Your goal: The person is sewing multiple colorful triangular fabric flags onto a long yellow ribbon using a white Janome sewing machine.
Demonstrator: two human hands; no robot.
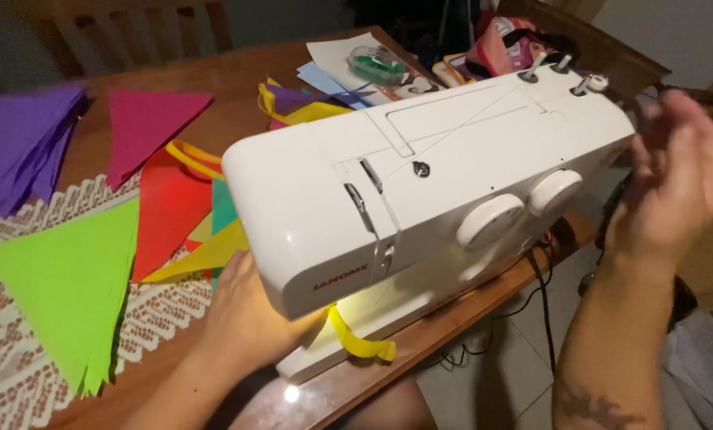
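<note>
Wooden table (237, 80) under us, white sewing machine (420, 183) at its near edge, yellow ribbon (356, 338) trailing from under the needle end. Bunting triangles lie left: lime green (70, 279), red (169, 207), magenta (146, 119), purple (22, 135), on a lace runner (165, 310). Our left hand (245, 314) rests flat beside the machine's head, half hidden. Our right hand (675, 183), blurred, open, holds nothing, by the machine's right end.

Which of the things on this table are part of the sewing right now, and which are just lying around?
In use:
white sewing machine
yellow tape coming out under it
left hand at the machine's bed
right hand raised by its right end

Lying about:
green pennants
purple pennants
magenta pennant
papers
</note>
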